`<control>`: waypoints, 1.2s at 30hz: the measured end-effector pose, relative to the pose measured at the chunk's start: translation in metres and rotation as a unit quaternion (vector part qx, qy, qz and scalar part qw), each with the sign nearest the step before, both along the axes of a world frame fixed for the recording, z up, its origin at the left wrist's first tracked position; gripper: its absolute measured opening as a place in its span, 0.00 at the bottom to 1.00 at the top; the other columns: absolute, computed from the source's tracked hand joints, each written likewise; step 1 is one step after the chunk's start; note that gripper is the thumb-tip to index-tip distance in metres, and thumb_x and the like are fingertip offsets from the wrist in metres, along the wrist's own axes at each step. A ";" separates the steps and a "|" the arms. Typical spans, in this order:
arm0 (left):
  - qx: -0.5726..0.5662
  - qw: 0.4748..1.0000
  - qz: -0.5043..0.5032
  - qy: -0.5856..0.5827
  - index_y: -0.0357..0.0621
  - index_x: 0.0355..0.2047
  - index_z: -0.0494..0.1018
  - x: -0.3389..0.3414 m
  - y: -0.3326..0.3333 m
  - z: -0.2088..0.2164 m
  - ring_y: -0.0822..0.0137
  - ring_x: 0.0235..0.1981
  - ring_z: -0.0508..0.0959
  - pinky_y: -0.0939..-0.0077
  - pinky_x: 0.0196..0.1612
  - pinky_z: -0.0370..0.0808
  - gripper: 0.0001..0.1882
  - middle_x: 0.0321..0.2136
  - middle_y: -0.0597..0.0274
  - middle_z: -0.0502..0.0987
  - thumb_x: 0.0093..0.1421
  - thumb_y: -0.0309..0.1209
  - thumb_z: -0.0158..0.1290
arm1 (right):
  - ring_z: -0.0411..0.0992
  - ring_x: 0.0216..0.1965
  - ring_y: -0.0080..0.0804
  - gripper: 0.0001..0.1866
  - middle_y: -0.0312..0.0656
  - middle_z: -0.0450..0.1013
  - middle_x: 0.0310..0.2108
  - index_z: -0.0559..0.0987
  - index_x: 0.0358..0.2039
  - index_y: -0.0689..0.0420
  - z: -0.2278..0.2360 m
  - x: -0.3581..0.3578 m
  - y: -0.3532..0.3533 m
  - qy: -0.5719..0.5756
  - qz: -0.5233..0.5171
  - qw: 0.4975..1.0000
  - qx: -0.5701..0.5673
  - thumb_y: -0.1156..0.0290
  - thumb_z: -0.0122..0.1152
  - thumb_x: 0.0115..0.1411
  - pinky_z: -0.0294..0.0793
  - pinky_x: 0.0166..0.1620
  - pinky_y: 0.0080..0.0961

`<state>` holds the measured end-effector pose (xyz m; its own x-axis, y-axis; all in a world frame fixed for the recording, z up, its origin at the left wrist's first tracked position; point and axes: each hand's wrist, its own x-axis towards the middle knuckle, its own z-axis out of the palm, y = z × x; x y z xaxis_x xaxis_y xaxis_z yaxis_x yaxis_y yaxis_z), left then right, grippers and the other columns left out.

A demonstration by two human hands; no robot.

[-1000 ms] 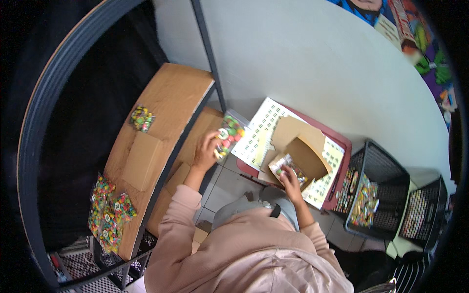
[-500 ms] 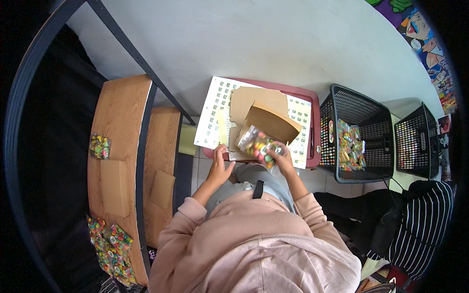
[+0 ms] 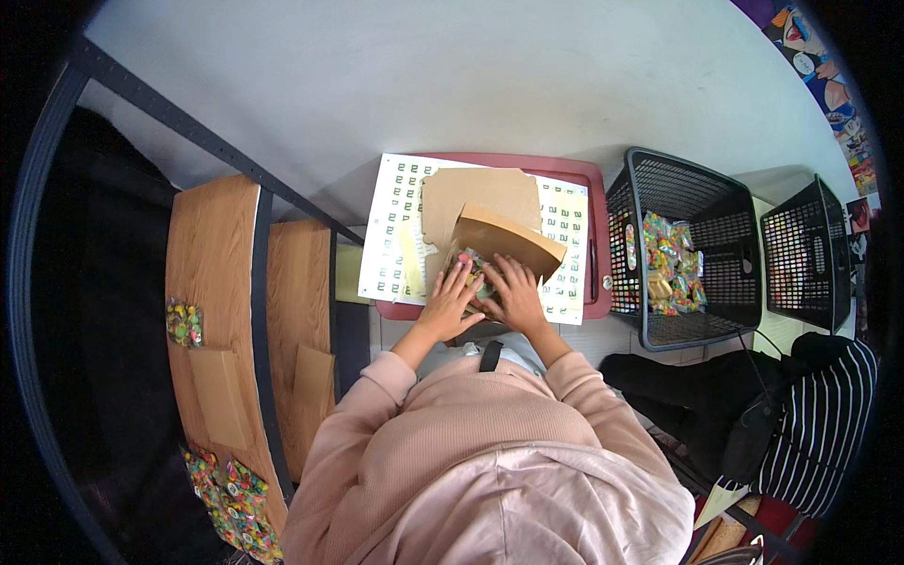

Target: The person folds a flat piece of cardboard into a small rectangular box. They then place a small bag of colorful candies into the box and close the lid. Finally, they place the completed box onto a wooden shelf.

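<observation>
An open brown cardboard box stands on white printed sheets, with a flat cardboard panel spread behind it. A clear bag of colorful candies lies at the box's near side, mostly covered by my hands. My left hand rests on the bag's left part, fingers stretched out. From the right, my right hand presses down beside it, its fingers also spread. The two hands almost meet over the bag, and neither grips it visibly.
Under the sheets is a red plastic surface. To the right stand a black basket with candy bags and a second basket. Wooden shelves at left hold a closed box and more candy bags.
My right hand has lowered the candy bag to the box and released its grip. My left hand has moved right onto the bag. The whole view has shifted slightly.
</observation>
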<state>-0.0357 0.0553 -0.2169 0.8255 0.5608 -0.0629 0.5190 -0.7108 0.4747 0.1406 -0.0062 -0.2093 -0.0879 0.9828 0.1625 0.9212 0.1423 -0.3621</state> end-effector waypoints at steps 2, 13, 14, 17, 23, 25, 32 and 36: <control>-0.013 0.998 -0.020 0.055 0.50 0.60 0.44 0.005 0.001 -0.011 0.52 0.62 0.37 0.45 0.58 0.36 0.41 0.61 0.51 0.36 0.52 0.54 0.45 | 0.48 0.58 0.44 0.34 0.46 0.51 0.57 0.57 0.55 0.50 -0.014 0.006 -0.004 -0.056 -0.001 0.998 -0.037 0.47 0.48 0.51 0.47 0.57 0.45; -0.274 0.877 0.331 -0.213 0.40 0.57 0.46 -0.005 0.048 -0.069 0.52 0.53 0.56 0.59 0.54 0.53 0.37 0.54 0.48 0.51 0.53 0.43 0.49 | 0.66 0.37 0.38 0.21 0.46 0.63 0.37 0.65 0.39 0.59 -0.011 0.033 -0.062 0.213 -0.150 0.959 -0.115 0.69 0.61 0.45 0.68 0.40 0.34; -0.278 0.882 0.304 -0.230 0.39 0.56 0.47 0.000 0.057 -0.066 0.52 0.53 0.56 0.61 0.54 0.54 0.37 0.53 0.46 0.52 0.53 0.43 0.50 | 0.68 0.34 0.35 0.21 0.44 0.62 0.35 0.65 0.38 0.59 -0.017 0.036 -0.065 0.263 -0.194 0.941 -0.094 0.73 0.62 0.44 0.72 0.38 0.32; -0.269 0.911 0.206 -0.235 0.36 0.56 0.48 0.019 0.081 -0.037 0.52 0.52 0.60 0.64 0.54 0.57 0.36 0.53 0.44 0.55 0.53 0.42 0.50 | 0.68 0.33 0.31 0.22 0.43 0.62 0.35 0.63 0.40 0.60 -0.019 0.042 -0.045 0.276 -0.292 0.909 0.110 0.78 0.61 0.44 0.74 0.31 0.24; -0.333 0.910 0.190 -0.161 0.34 0.51 0.56 0.032 0.092 -0.022 0.55 0.45 0.70 0.68 0.47 0.65 0.24 0.42 0.45 0.69 0.56 0.32 0.45 | 0.67 0.32 0.30 0.28 0.45 0.62 0.34 0.61 0.48 0.59 -0.002 0.060 -0.006 0.250 -0.378 0.888 0.070 0.80 0.57 0.44 0.69 0.23 0.19; -0.288 0.927 0.184 -0.153 0.36 0.48 0.59 0.031 0.084 -0.010 0.54 0.43 0.71 0.67 0.44 0.67 0.19 0.40 0.44 0.70 0.56 0.29 0.43 | 0.68 0.33 0.35 0.27 0.46 0.65 0.35 0.64 0.47 0.58 0.015 0.064 0.001 0.290 -0.380 0.874 0.082 0.84 0.54 0.43 0.70 0.25 0.22; -0.288 0.914 0.120 -0.258 0.39 0.45 0.63 0.004 0.062 -0.010 0.56 0.47 0.69 0.70 0.48 0.67 0.18 0.43 0.47 0.68 0.52 0.14 0.38 | 0.69 0.39 0.41 0.21 0.45 0.66 0.39 0.73 0.39 0.56 0.022 0.071 -0.027 0.239 -0.162 0.957 0.009 0.85 0.55 0.40 0.72 0.39 0.28; -0.246 0.944 0.096 -0.200 0.43 0.49 0.61 -0.008 0.052 -0.013 0.59 0.52 0.64 0.73 0.54 0.61 0.23 0.52 0.53 0.62 0.53 0.13 0.38 | 0.67 0.43 0.43 0.29 0.46 0.63 0.46 0.70 0.45 0.50 0.015 0.061 -0.049 0.187 -0.130 0.973 -0.037 0.84 0.57 0.39 0.71 0.44 0.32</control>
<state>-0.0437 0.1068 -0.2296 0.7245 0.6868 -0.0591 0.3254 -0.2652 0.9076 0.2013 -0.0557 -0.1946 0.2177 0.9739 0.0638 0.7249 -0.1175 -0.6788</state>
